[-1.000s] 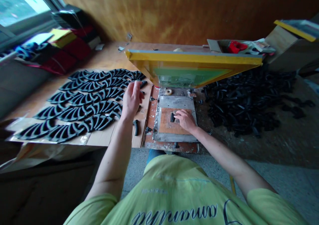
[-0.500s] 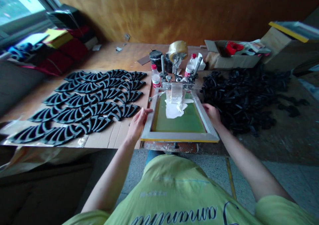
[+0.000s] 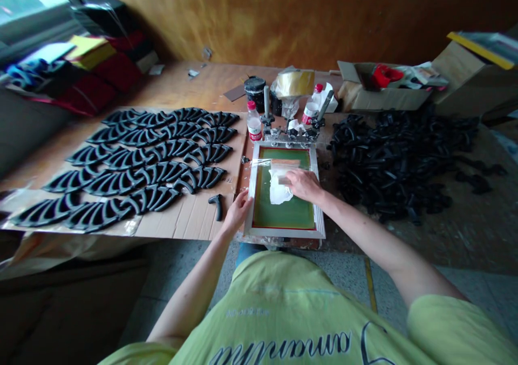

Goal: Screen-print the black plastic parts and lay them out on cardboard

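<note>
A screen printing frame (image 3: 251, 214) with a green mesh lies level in front of me, white ink (image 3: 278, 193) pooled in its middle. My right hand (image 3: 304, 185) is over the mesh, its fingers closed on a squeegee (image 3: 285, 165) that stands at the ink; the hand hides part of it. My left hand (image 3: 239, 208) grips the left side bar of the frame. Just left of that hand, a single black curved, handle-like part (image 3: 218, 206) lies on the cardboard (image 3: 194, 222). Hinge clamps (image 3: 289, 134) hold the frame's far end.
Rows of similar black parts (image 3: 157, 176) cover the cardboard at left. A loose heap of them (image 3: 396, 160) lies at right. Behind the clamps stand two red-capped bottles (image 3: 254, 125), a black tub (image 3: 254, 93) and a tape roll (image 3: 294, 83). An open carton (image 3: 384, 98) sits back right.
The frame has come down from a raised tilt to level. My right hand has left its right side and taken the squeegee. A single black part now shows beside my left hand.
</note>
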A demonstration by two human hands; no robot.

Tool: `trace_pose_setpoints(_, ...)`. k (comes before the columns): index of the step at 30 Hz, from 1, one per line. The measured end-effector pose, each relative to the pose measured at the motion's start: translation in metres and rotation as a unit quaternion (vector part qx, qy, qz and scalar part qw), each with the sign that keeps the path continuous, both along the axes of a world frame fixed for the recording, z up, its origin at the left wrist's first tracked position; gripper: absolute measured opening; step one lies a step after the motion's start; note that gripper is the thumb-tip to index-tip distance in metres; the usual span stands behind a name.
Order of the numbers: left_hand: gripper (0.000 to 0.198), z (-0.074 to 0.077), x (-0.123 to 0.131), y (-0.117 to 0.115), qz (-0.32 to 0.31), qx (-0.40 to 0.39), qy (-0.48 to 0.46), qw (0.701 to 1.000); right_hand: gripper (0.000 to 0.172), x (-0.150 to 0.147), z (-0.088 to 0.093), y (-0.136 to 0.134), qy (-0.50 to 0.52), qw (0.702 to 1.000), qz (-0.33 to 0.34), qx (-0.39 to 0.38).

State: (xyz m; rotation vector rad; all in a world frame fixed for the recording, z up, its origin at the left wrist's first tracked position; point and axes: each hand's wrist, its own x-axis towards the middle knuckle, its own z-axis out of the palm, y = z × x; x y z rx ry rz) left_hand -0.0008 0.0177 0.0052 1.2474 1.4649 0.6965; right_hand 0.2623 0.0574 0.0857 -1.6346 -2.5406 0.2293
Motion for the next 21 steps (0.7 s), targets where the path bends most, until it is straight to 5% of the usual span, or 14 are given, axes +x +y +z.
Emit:
trace_pose_setpoints(6,0.066,-0.001,0.000,0.000,0.007,-0.007,-0.012,1.000,0.023,0.019,-0.002,-0.029,0.019,0.985,0.167,-0.040)
trace_pose_setpoints(11,0.069,-0.001,-0.002,0.000,0.010,-0.014,-0.026,1.000,0.022,0.013,-0.010,-0.023,0.095,0.992,0.077,0.018)
trace_pose_setpoints(15,0.070,-0.002,-0.003,0.000,0.017,-0.016,-0.025,0.999,0.031,0.011,-0.025,-0.039,0.109,0.987,0.116,0.012)
trace_pose_setpoints(19,0.070,0.007,-0.002,-0.001,0.020,-0.021,-0.036,0.999,0.016,0.008,-0.013,-0.022,0.122,0.991,0.052,0.002)
trace_pose_setpoints(21,0.073,0.018,-0.001,-0.002,0.023,-0.027,-0.061,0.997,0.029,0.004,0.002,0.001,0.142,0.990,-0.017,0.022)
